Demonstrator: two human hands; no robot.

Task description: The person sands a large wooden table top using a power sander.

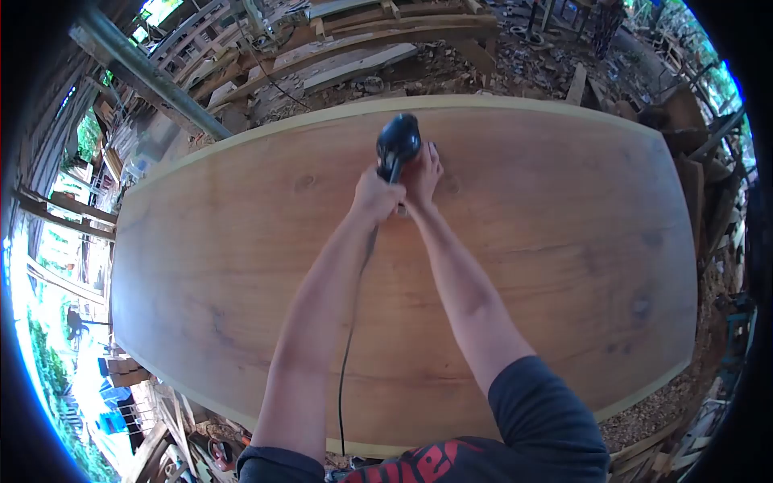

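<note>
A black corded power tool (pixel 398 138) with a rounded body is held over the far middle part of a large wooden panel (pixel 515 298); its underside is hidden. My left hand (pixel 376 196) is closed round the tool's near end, where the cord comes out. On the other side, my right hand (pixel 423 174) grips the body, fingers curled, close over the wood. The dark cord (pixel 348 354) trails down between my forearms and across the panel to its near edge.
The panel has a pale edge band (pixel 523 103). Beyond it lie long timber beams (pixel 362 64) and scattered scraps. A metal post (pixel 149 76) leans at the far left. Scrap wood (pixel 153 447) and stacked blocks (pixel 126 371) sit near the left side.
</note>
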